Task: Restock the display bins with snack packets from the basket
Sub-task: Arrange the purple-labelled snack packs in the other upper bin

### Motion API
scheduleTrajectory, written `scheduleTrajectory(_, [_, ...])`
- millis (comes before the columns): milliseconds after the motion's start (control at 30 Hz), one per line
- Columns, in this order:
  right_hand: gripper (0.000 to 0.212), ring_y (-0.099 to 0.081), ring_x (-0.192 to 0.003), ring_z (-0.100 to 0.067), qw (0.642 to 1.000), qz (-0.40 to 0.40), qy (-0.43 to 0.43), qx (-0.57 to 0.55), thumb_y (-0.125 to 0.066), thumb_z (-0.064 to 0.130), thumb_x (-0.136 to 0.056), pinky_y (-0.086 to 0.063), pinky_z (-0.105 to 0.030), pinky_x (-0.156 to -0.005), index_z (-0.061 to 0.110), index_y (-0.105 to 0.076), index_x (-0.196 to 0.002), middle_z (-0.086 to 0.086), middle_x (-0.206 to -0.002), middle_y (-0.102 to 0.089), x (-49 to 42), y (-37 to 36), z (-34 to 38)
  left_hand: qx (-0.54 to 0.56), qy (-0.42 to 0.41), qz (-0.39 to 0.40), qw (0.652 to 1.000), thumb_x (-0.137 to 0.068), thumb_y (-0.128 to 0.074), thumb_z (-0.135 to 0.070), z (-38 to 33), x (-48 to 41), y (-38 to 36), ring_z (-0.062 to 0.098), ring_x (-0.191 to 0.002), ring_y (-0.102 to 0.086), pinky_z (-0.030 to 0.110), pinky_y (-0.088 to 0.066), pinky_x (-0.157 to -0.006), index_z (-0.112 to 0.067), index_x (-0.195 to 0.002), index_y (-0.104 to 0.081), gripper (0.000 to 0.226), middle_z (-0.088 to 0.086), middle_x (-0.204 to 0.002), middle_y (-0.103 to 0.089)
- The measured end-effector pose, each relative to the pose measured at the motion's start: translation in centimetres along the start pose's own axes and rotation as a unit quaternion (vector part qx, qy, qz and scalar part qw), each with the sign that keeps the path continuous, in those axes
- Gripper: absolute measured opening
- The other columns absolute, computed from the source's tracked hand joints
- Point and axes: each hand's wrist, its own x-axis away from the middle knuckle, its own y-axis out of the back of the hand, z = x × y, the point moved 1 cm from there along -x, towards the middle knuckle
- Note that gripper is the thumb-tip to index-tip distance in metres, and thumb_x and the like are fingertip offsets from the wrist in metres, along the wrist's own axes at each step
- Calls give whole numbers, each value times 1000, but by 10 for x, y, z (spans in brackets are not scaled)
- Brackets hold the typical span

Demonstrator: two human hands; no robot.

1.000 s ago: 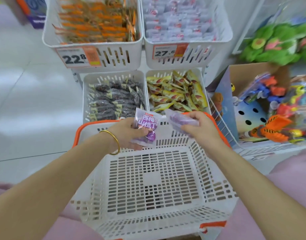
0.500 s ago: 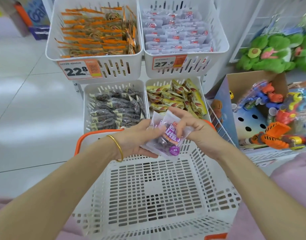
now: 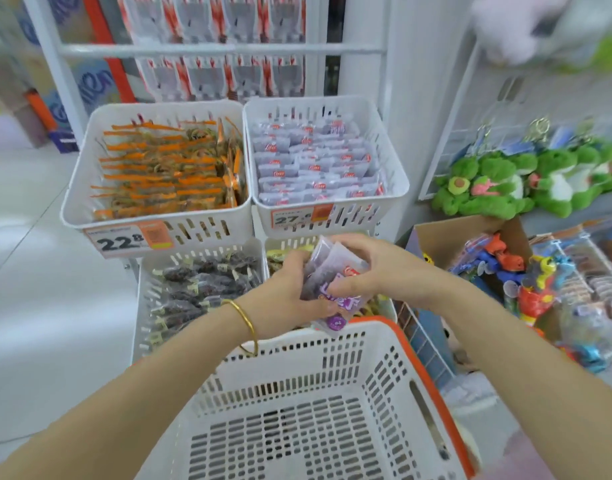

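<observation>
holding a small stack of purple snack packets (image 3: 335,285) between both hands, you have your left hand (image 3: 287,299) curled round its left side and your right hand (image 3: 380,271) gripping its top edge with bent fingers. the stack hangs just above the far rim of the white basket (image 3: 297,379), in front of the lower right bin (image 3: 290,241). the upper right bin (image 3: 396,188) holds pale packets with red marks; the upper left bin (image 3: 79,202) holds orange ones.

Tag (image 3: 129,240) on the left bin (image 3: 81,181) says 22.8 in big black digits. Right bin (image 3: 389,157) tag (image 3: 301,216) looks like 27.6, kinda blurry. Purple packet (image 3: 335,292) has white lettering, too smeared to read.
</observation>
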Motion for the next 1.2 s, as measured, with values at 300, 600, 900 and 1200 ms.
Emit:
scheduleTrajectory(300, [52, -63, -79, 5, 992, -112, 56, -16, -76, -3, -72, -58, -25, -67, 30, -55, -106, 13, -98, -62, -39, 97, 15, -116, -69, -60, 989, -76, -75, -34, -52, -103, 44, 11, -94, -53, 14, -45, -72, -26, -126, -21, 74, -8, -106, -46])
scheduleTrajectory(600, [55, -53, -96, -19, 910, -379, 84, 148, -80, 3, -67, -38, -21, -83, 25, -56, -110, 0, -100, -54, -118, 190, 9, -332, -67, -199, 920, -94, -52, -21, -22, -209, 128, 25, -131, -33, 29, -24, -108, -9, -139, -36, 50, 10, -143, -35])
scheduleTrajectory(900, [45, -56, -99, -24, 847, -452, 44, 276, -76, 27, -76, -41, -31, -79, 18, -57, -116, -5, -110, -60, -172, 213, 3, -491, -60, -140, 858, -100, -31, -31, -26, -300, 107, 26, -127, -40, 40, -28, -106, -14, -132, -44, 39, 4, -135, -47])
scheduleTrajectory(1200, [38, -59, -91, -21, 864, -476, 67, 151, -70, 20, -83, -50, -35, -81, 13, -53, -117, 0, -99, -58, -186, 197, 4, -425, -59, -202, 881, -95, -46, -30, -24, -296, 110, 30, -103, -54, 38, -40, -89, -15, -116, -53, 27, 10, -108, -63])
